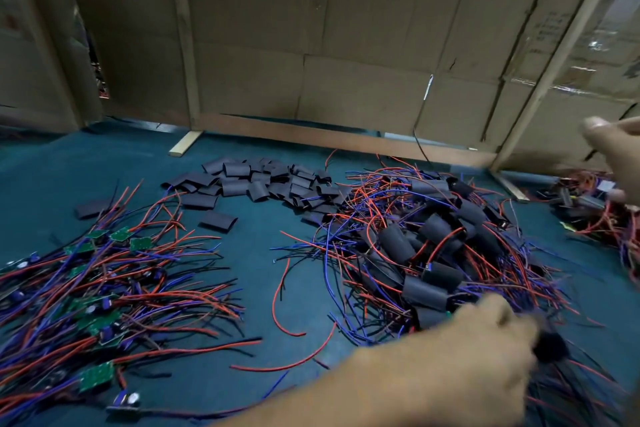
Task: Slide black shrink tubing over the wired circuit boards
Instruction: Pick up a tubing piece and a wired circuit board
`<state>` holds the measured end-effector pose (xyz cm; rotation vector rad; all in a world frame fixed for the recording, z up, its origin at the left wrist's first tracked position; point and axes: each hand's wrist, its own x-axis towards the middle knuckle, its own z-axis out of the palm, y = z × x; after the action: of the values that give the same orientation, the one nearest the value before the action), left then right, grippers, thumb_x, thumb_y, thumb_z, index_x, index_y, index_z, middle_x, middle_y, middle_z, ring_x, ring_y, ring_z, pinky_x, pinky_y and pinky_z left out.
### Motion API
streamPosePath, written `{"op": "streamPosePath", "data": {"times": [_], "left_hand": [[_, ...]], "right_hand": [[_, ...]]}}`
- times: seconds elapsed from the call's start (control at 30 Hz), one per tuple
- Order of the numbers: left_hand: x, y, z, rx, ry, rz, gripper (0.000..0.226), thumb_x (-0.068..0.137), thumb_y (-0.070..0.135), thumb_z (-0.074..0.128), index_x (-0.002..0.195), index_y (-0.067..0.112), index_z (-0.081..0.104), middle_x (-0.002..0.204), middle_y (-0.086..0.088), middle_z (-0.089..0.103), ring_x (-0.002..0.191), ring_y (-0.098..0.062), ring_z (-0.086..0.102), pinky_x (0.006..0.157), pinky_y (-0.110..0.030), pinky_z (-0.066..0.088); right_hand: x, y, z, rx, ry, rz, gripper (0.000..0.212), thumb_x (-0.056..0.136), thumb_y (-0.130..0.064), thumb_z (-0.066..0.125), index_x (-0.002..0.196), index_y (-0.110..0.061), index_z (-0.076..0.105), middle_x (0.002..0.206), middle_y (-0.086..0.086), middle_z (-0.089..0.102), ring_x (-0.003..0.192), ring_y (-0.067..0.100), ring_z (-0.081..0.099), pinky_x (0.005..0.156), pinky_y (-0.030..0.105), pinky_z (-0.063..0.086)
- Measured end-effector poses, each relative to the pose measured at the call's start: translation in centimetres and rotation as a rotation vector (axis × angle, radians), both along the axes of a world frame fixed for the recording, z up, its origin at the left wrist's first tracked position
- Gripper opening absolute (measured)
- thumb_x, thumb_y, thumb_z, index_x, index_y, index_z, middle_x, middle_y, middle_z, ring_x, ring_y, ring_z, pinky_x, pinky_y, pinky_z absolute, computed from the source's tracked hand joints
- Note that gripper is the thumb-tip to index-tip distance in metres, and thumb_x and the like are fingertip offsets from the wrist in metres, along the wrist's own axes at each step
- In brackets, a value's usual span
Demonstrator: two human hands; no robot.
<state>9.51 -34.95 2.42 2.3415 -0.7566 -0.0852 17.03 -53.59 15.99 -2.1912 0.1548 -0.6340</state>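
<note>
Head view: the left hand reaches across at lower right, fingers pinching a black tube. The blurred right hand at right edge; grip unclear.

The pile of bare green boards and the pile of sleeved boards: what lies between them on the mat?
In the head view, between the bare boards and the sleeved boards lie loose red wires on teal mat.
</note>
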Motion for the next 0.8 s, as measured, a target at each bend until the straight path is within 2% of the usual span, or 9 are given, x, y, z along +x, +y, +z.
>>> {"op": "streamPosePath", "data": {"times": [0.03, 0.1, 0.2, 0.3, 0.4, 0.47, 0.6, 0.7, 0.8], "left_hand": [[-0.8, -1.0, -0.7, -0.020, 0.013, 0.008, 0.024, 0.103, 0.028, 0.048, 0.124, 0.016, 0.051, 0.122, -0.011, 0.051, 0.109, -0.029, 0.050, 0.100, -0.048, 0.048], [-2.1, -1.5, -1.4, 0.050, -0.119, -0.068, 0.031, 0.101, 0.027, 0.053, 0.130, 0.017, 0.048, 0.126, -0.007, 0.042, 0.114, -0.028, 0.045, 0.100, -0.050, 0.048], [-1.8, 0.0, -0.9, 0.218, -0.289, -0.144, 0.046, 0.096, 0.017, 0.059, 0.139, 0.011, 0.043, 0.132, -0.011, 0.036, 0.118, -0.036, 0.036, 0.099, -0.052, 0.044], [0.5, 2.3, 1.0, 0.196, -0.426, -0.002, 0.040, 0.100, 0.032, 0.054, 0.137, 0.018, 0.054, 0.130, -0.010, 0.046, 0.116, -0.033, 0.038, 0.100, -0.048, 0.036], [3.9, 7.0, 3.9, 0.084, -0.447, 0.222, 0.040, 0.099, 0.027, 0.050, 0.139, 0.025, 0.056, 0.125, -0.008, 0.056, 0.118, -0.031, 0.049, 0.101, -0.047, 0.040], [6.4, 11.9, 4.8, 0.260, -0.380, 0.428, 0.043, 0.095, 0.019, 0.050, 0.138, 0.027, 0.057, 0.126, -0.008, 0.057, 0.121, -0.032, 0.051, 0.101, -0.046, 0.043], [8.2, 21.5, 2.6, 0.725, 0.136, 0.832, 0.049, 0.090, 0.009, 0.047, 0.138, 0.020, 0.047, 0.137, -0.014, 0.038, 0.134, -0.041, 0.034, 0.108, -0.055, 0.036], [7.7, 25.1, 1.7, 0.765, 0.301, 0.790, 0.051, 0.092, 0.009, 0.046, 0.140, 0.027, 0.050, 0.147, -0.015, 0.038, 0.136, -0.040, 0.039, 0.111, -0.047, 0.039], [7.8, 25.4, 2.4, 0.676, 0.253, 0.727, 0.050, 0.093, 0.006, 0.055, 0.139, 0.025, 0.059, 0.144, -0.008, 0.055, 0.127, -0.028, 0.054, 0.093, -0.028, 0.044]], "right_hand": [[-0.3, 0.5, 0.3, 0.000, -0.027, 0.008, 0.047, 0.063, -0.082, 0.050, 0.085, -0.042, 0.062, 0.087, -0.013, 0.061, 0.092, 0.029, 0.063, 0.085, 0.053, 0.052], [-1.4, 3.2, 0.6, -0.006, -0.025, 0.022, 0.033, 0.060, -0.080, 0.053, 0.077, -0.053, 0.065, 0.086, -0.017, 0.063, 0.090, 0.024, 0.066, 0.088, 0.054, 0.055], [-1.6, 6.4, 0.2, -0.094, 0.009, 0.040, 0.040, 0.065, -0.075, 0.055, 0.077, -0.038, 0.066, 0.082, -0.022, 0.064, 0.084, 0.018, 0.067, 0.083, 0.047, 0.056], [-1.1, 7.9, -0.3, -0.166, 0.021, 0.071, 0.038, 0.075, -0.066, 0.059, 0.086, -0.030, 0.066, 0.084, -0.022, 0.065, 0.091, 0.020, 0.067, 0.086, 0.041, 0.054], [-0.5, 8.1, -0.9, -0.169, 0.048, 0.110, 0.035, 0.082, -0.062, 0.064, 0.092, -0.029, 0.067, 0.089, -0.018, 0.068, 0.092, 0.019, 0.067, 0.086, 0.040, 0.053], [-0.3, 8.2, -1.0, -0.183, 0.058, 0.137, 0.031, 0.087, -0.059, 0.065, 0.092, -0.028, 0.068, 0.089, -0.018, 0.067, 0.090, 0.016, 0.065, 0.081, 0.036, 0.049], [-0.5, 8.7, -0.9, -0.176, 0.064, 0.169, 0.027, 0.090, -0.055, 0.064, 0.088, -0.029, 0.068, 0.084, -0.023, 0.065, 0.079, -0.002, 0.058, 0.068, 0.027, 0.040], [-0.6, 9.3, -1.0, -0.155, 0.075, 0.201, 0.025, 0.091, -0.053, 0.065, 0.084, -0.029, 0.068, 0.084, -0.022, 0.065, 0.079, -0.003, 0.057, 0.066, 0.027, 0.040], [-0.7, 10.6, -1.5, -0.163, 0.081, 0.237, 0.025, 0.091, -0.050, 0.066, 0.082, -0.027, 0.069, 0.082, -0.017, 0.068, 0.079, 0.000, 0.059, 0.069, 0.030, 0.041]]}}
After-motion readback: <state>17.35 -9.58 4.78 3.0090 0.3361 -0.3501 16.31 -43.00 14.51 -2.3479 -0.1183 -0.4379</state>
